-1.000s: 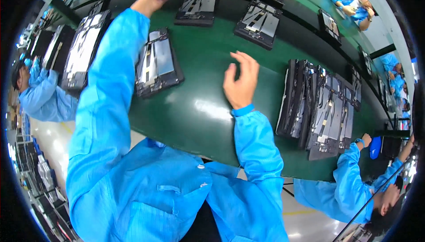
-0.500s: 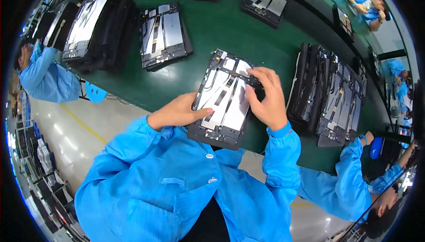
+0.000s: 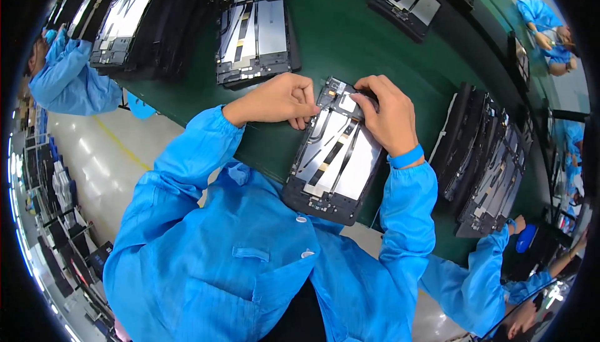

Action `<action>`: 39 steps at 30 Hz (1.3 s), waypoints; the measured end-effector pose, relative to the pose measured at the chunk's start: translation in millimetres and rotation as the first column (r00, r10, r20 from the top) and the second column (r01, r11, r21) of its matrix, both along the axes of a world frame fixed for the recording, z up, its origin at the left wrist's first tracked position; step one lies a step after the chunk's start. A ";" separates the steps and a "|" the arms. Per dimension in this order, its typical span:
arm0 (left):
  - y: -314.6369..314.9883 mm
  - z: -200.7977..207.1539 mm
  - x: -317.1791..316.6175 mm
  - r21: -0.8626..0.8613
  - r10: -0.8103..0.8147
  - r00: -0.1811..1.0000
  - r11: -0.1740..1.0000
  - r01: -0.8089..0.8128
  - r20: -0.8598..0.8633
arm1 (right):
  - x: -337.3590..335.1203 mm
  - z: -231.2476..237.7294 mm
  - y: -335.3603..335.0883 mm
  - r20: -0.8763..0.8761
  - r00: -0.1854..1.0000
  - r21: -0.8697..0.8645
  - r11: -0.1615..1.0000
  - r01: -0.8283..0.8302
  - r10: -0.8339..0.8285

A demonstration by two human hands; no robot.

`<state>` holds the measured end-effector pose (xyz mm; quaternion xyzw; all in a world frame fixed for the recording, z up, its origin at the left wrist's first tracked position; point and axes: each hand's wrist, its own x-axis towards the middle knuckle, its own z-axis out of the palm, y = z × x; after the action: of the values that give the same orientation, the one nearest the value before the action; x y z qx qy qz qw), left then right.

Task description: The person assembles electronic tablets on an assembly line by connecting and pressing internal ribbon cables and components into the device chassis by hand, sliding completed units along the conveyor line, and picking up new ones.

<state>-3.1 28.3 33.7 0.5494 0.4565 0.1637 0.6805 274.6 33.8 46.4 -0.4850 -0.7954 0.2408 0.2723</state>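
Open tablet unit mid-handling, R hand on it

Open tablet unit (image 3: 337,154) is over desk's near edge, by the wearer's jacket (image 3: 219,261), slightly tilted. Internals exposed, no cover on this side; ribbons look in place, so prob. partway thru. Not yet set down. R hand (image 3: 392,114): fingers hold far R corner, thumb on the face. L hand (image 3: 275,99): fingers pinched narrow at far L edge; can't tell if anything's btwn them.

Similar units around: small pile (image 3: 253,35) far L, taller stack (image 3: 128,20) beyond it, more far R (image 3: 409,1), leaning row (image 3: 490,167) at R. Can't tell which are done or waiting.

Desk (image 3: 337,35) is green, glossy. Room: pale floor (image 3: 109,160) w/ yellow line, loaded racks (image 3: 62,211) L, co-workers in blue L (image 3: 75,85), R (image 3: 469,292) & far R.
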 end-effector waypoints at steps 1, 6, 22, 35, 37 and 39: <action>2.8 -0.7 -1.4 -0.006 0.003 1.000 1.000 -0.003 0.000 | 0.4 -0.7 1.5 0.019 1.000 0.002 1.000 -0.007 0.007; 13.5 -1.5 -5.3 -0.080 -0.092 0.994 0.992 0.097 0.059 | 0.7 -6.2 4.6 -0.019 0.999 0.012 0.999 -0.041 0.041; 8.7 1.9 0.6 -0.092 -0.076 0.997 0.993 0.078 0.026 | -10.0 -9.8 -7.1 -0.012 1.000 0.140 0.990 0.003 -0.001; -6.8 1.8 14.0 0.005 0.081 0.996 0.997 -0.081 -0.048 | 1.4 4.4 -11.9 -0.037 0.999 -0.109 0.993 -0.043 0.039; -12.6 1.0 15.1 0.007 0.101 0.994 0.995 -0.101 -0.047 | 4.5 6.7 -12.3 -0.020 0.999 -0.155 0.987 -0.044 0.042; -25.1 -3.3 18.4 0.071 0.260 0.964 0.962 -0.263 0.048 | 6.5 10.2 -12.3 -0.003 0.999 -0.199 0.979 -0.044 0.045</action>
<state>15.3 3.2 30.4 0.5069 0.5050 0.2801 0.6399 281.1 21.5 56.6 -0.4920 -0.7782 0.3248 0.2165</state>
